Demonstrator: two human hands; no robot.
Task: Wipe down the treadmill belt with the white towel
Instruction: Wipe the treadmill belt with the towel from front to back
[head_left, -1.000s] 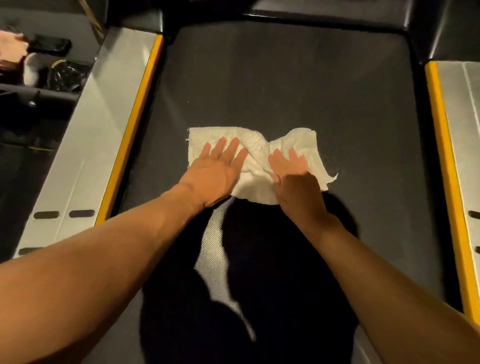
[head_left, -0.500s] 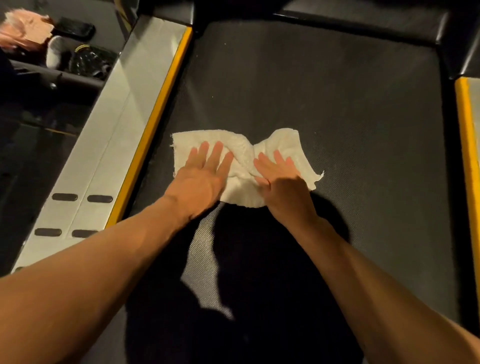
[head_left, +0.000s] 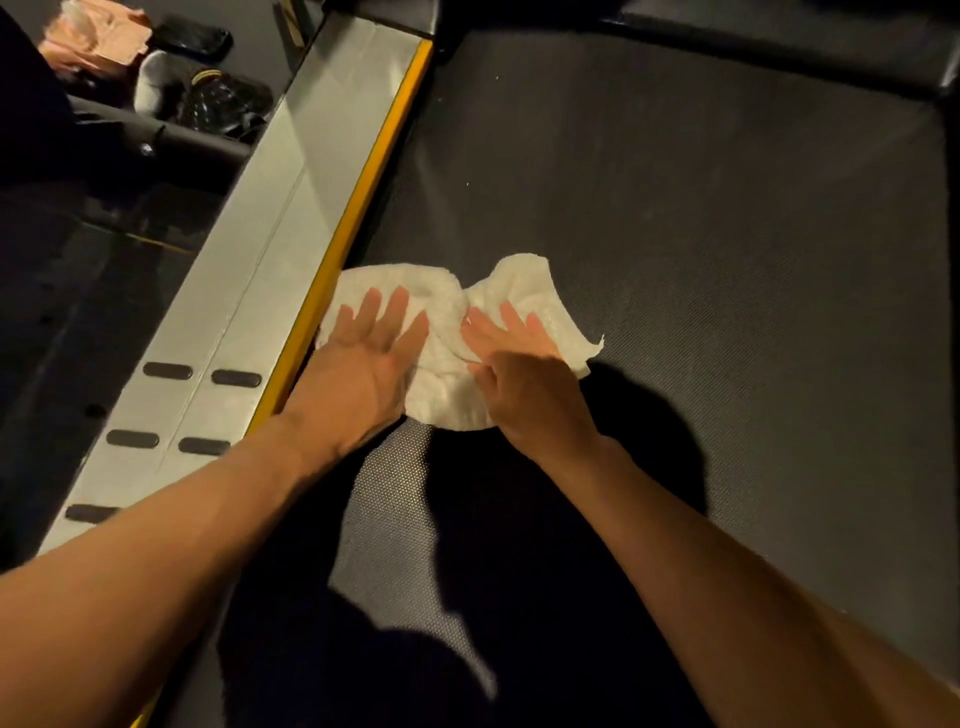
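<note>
Both hands press the white towel flat on the treadmill belt.

The left hand (head_left: 363, 364) and right hand (head_left: 524, 379), fingers straight and spread, lie on the white towel (head_left: 447, 384), its left edge touching the yellow strip (head_left: 358, 208) bordering the treadmill belt (head_left: 727, 260).

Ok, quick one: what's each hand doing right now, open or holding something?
Left hand: open, fingers straight, pressing flat on the white towel.
Right hand: open, fingers extended, pressing on the towel as well.
</note>
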